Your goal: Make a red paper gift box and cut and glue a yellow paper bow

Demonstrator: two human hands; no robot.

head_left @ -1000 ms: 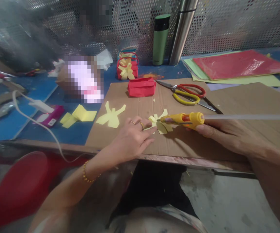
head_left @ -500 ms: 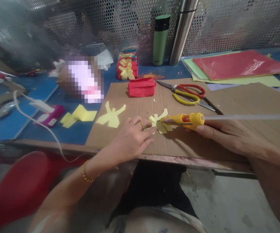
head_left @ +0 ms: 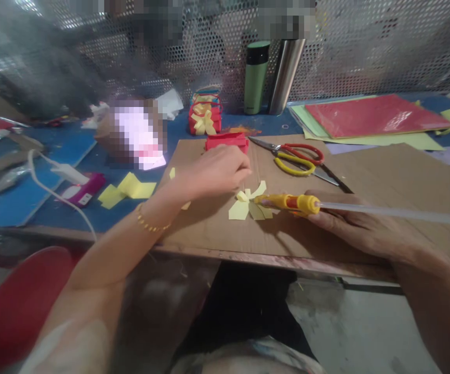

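In my right hand (head_left: 349, 223) is a yellow hot glue gun (head_left: 291, 203), a long clear glue stick (head_left: 388, 210) coming out of its back end. Its nozzle meets the middle of a pale yellow paper bow (head_left: 239, 210) on the cardboard. My left hand (head_left: 225, 170) is over the cardboard just in front of a red folded paper piece (head_left: 228, 139), partly covering it. Its fingers are curled down, and whatever they pinch is hidden. Beneath my left wrist, a second yellow paper cutout (head_left: 172, 173) is mostly covered.
Scissors (head_left: 295, 158) with red and yellow handles lie right of the red piece. Behind stand a small red paper bag (head_left: 205, 122), a green bottle (head_left: 255, 78) and a steel flask (head_left: 285, 78). A lit phone (head_left: 155, 160), purple power bank (head_left: 84, 188) and yellow paper strips (head_left: 131, 187) are left.
My left hand has left the yellow bow and moved up and away to the front of the red paper piece. The glue gun's nozzle stays at the bow's middle.
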